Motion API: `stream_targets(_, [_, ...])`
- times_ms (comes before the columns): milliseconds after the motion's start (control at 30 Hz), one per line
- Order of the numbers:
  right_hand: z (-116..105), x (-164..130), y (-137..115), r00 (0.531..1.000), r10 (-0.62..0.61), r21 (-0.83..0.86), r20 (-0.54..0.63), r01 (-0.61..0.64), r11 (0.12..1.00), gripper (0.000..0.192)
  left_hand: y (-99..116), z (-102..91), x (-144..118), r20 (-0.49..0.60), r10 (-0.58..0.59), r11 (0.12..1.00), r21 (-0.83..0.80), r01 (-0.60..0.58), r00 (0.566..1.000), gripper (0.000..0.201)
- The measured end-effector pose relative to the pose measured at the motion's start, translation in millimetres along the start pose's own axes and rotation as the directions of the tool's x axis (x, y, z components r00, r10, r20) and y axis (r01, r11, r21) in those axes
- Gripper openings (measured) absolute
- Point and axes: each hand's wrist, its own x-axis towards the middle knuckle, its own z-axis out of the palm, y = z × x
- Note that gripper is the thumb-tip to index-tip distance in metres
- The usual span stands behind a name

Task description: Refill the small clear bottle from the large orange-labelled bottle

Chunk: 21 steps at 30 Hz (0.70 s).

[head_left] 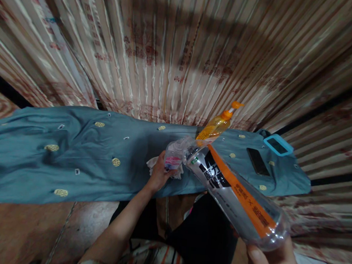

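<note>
My right hand (272, 263) grips the base end of a large clear plastic bottle (229, 193) with a silver and orange label. The bottle is tilted, its neck pointing up and left toward a smaller clear container (174, 153) with a pink label. Around that container my left hand (160, 172) is closed. Whether the bottle's mouth touches the container is hard to make out. A crumpled white cloth or tissue (152, 162) lies under the left hand and container. Just behind the bottle's neck stands an orange pump bottle (214, 129) with yellow liquid.
A teal cloth with pineapple prints (94, 162) covers the long narrow table. Toward its right end lie a dark phone (257, 161) and a blue-framed device (278, 145). Patterned curtains (169, 58) hang behind and at the sides. My legs (204, 236) are below the front edge.
</note>
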Motion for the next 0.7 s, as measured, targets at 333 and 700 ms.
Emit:
stream_targets(333, [28.2,-7.5,-39.5,0.985,0.149,0.025,-0.093,-0.147,0.989,0.098,-1.2,0.3,0.7,0.002,0.010,1.000,-0.021,-0.010,1.000,0.077])
stream_targets(700, [32.9,-7.1,-51.2,0.985,0.151,-0.007,-0.085,-0.152,0.988,0.110,-3.9,0.9,0.5,0.006,0.024,1.000,0.000,-0.024,1.000,0.077])
